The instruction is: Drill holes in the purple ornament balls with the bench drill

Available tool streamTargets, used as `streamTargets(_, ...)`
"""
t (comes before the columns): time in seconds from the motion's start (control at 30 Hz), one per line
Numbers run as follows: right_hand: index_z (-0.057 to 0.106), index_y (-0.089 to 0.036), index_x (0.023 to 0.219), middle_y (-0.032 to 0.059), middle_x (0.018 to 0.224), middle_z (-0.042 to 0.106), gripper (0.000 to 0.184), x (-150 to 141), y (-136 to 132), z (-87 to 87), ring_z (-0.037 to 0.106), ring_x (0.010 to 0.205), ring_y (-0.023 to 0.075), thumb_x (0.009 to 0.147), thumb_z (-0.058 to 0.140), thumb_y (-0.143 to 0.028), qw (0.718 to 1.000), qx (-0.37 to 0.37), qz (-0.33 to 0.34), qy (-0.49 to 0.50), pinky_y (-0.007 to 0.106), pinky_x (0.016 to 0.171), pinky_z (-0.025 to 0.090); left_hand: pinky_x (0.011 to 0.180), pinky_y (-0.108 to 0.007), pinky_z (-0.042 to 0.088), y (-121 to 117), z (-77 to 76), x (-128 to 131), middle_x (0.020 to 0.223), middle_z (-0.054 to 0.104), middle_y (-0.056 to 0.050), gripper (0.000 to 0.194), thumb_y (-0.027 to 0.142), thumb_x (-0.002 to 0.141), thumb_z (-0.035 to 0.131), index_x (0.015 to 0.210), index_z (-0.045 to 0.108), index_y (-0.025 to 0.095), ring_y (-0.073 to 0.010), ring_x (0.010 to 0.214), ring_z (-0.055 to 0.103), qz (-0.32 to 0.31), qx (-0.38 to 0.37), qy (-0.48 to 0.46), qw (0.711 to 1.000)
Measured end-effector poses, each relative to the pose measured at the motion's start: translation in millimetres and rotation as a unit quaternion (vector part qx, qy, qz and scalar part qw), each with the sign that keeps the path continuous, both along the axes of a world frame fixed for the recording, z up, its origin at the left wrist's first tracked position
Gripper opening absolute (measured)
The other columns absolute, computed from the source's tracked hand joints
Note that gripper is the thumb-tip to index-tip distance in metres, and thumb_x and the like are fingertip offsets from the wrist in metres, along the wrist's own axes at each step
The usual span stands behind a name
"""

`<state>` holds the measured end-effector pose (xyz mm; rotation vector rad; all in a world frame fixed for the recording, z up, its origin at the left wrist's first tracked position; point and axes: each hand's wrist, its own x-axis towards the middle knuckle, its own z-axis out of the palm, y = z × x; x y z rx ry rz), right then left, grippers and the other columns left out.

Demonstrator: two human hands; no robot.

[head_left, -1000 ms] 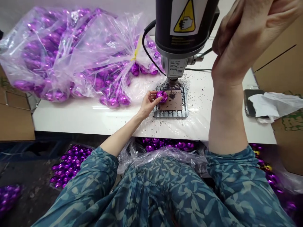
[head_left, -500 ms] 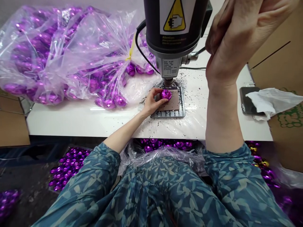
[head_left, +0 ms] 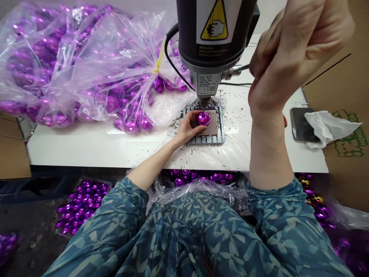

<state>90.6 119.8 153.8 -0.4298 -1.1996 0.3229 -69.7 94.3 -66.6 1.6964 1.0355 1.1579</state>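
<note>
My left hand [head_left: 187, 127] pinches a shiny purple faceted ball [head_left: 203, 118] between thumb and fingers. The ball rests on a brown board [head_left: 211, 129] that lies on the slotted metal base plate [head_left: 221, 134], right under the chuck [head_left: 204, 101] of the drill press [head_left: 216, 46]. A round facet faces up towards me. High on the right, my right hand [head_left: 291, 54] is closed round the end of the drill press lever [head_left: 240, 68]; its grip is hidden inside the fist. Whether the drill bit touches the ball I cannot tell.
A big clear bag of purple balls [head_left: 86, 73], tied with a yellow strip, fills the table's left side. Dark shavings lie round the base. At right are a phone [head_left: 302, 123], crumpled tissue [head_left: 331, 127] and a carton [head_left: 346, 169]. More balls [head_left: 83, 204] sit below the table.
The ball has turned under my left fingers, so a round facet now shows on top. My right hand has shifted slightly, still on the lever.
</note>
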Motion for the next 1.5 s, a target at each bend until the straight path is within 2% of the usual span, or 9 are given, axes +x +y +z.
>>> streamTargets(0.13,0.035,-0.014,0.061,-0.0068,0.048,0.026,0.056,1,-9,-17.6,0.037,0.041,-0.0038,0.09,0.061,-0.054,0.999,0.028,-0.013,0.011,0.016,0.049,0.021,0.114,-0.049,0.058,1,-1.2,0,0.134,0.073,-0.014,0.065,0.051,0.085,0.088,0.133,0.055,0.022,-0.0306,0.129,0.072,0.0,0.001,-0.002,1.0)
streamTargets(0.53,0.006,-0.017,0.071,-0.0052,0.049,0.004,0.064,-1,-9,-46.7,0.024,0.038,-0.0056,0.098,0.056,-0.046,0.993,0.098,-0.061,0.03,0.014,0.042,0.013,0.115,-0.049,0.057,2,-5.7,0,0.136,0.071,-0.014,0.062,0.049,0.086,0.087,0.132,0.055,0.023,-0.0308,0.13,0.071,-0.005,0.016,-0.006,1.0)
streamTargets(0.7,0.005,-0.017,0.065,-0.004,0.046,0.004,0.071,4,-2,-62.5,0.014,0.036,-0.0025,0.097,0.057,-0.054,0.99,0.11,-0.088,0.018,0.023,0.04,0.009,0.116,-0.05,0.057,1,-5.5,0,0.136,0.072,-0.013,0.061,0.046,0.086,0.087,0.133,0.055,0.023,-0.0302,0.131,0.07,-0.003,0.01,-0.007,1.0)
streamTargets(1.0,0.007,-0.018,0.058,-0.0015,0.044,0.007,0.072,15,3,-86.8,0.012,0.043,0.0022,0.099,0.041,-0.066,0.983,0.022,-0.179,-0.044,0.032,0.048,0.019,0.117,-0.051,0.056,1,-3.6,0,0.139,0.071,-0.015,0.061,0.048,0.087,0.086,0.133,0.054,0.023,-0.0305,0.133,0.07,-0.012,0.01,-0.012,1.0)
streamTargets(1.17,0.008,-0.015,0.053,-0.0028,0.039,0.007,0.072,16,3,-98.1,0.015,0.038,0.0004,0.1,0.05,-0.05,0.982,0.117,-0.141,-0.036,0.026,0.041,0.018,0.116,-0.053,0.056,0,-3.7,0,0.138,0.071,-0.015,0.062,0.051,0.087,0.086,0.133,0.054,0.024,-0.0315,0.132,0.07,-0.012,0.005,-0.007,1.0)
streamTargets(1.23,0.009,-0.015,0.052,-0.0039,0.038,0.006,0.073,14,-2,-91.7,0.016,0.034,0.0001,0.099,0.054,-0.049,0.983,0.133,-0.12,-0.028,0.024,0.039,0.017,0.115,-0.053,0.057,0,-3.8,0,0.137,0.071,-0.015,0.062,0.052,0.087,0.085,0.133,0.054,0.023,-0.0318,0.132,0.07,-0.01,0.012,-0.007,1.0)
streamTargets(1.33,0.01,-0.015,0.056,-0.0048,0.04,0.015,0.068,6,-9,-60.2,0.023,0.034,-0.0014,0.097,0.057,-0.043,0.989,0.118,-0.09,0.001,0.022,0.039,0.014,0.113,-0.052,0.058,1,-2.0,2,0.135,0.071,-0.015,0.061,0.051,0.087,0.086,0.131,0.055,0.023,-0.0313,0.13,0.071,0.001,0.019,-0.006,1.0)
streamTargets(1.43,0.017,-0.017,0.059,-0.006,0.046,0.027,0.055,-1,-10,-17.2,0.033,0.04,-0.0042,0.097,0.053,-0.034,0.997,0.055,-0.046,-0.004,0.016,0.045,0.019,0.111,-0.051,0.06,-6,1.1,4,0.129,0.073,-0.013,0.06,0.051,0.085,0.088,0.128,0.057,0.023,-0.0301,0.124,0.072,0.053,0.027,0.011,0.998)
streamTargets(1.5,0.013,-0.02,0.06,-0.006,0.045,0.023,0.045,0,-3,2.4,0.032,0.039,-0.0058,0.096,0.039,-0.022,0.999,-0.025,-0.021,-0.032,0.013,0.047,0.015,0.11,-0.053,0.059,-23,1.0,3,0.127,0.073,-0.012,0.059,0.052,0.084,0.088,0.127,0.059,0.024,-0.0303,0.123,0.071,0.121,0.048,0.03,0.991)
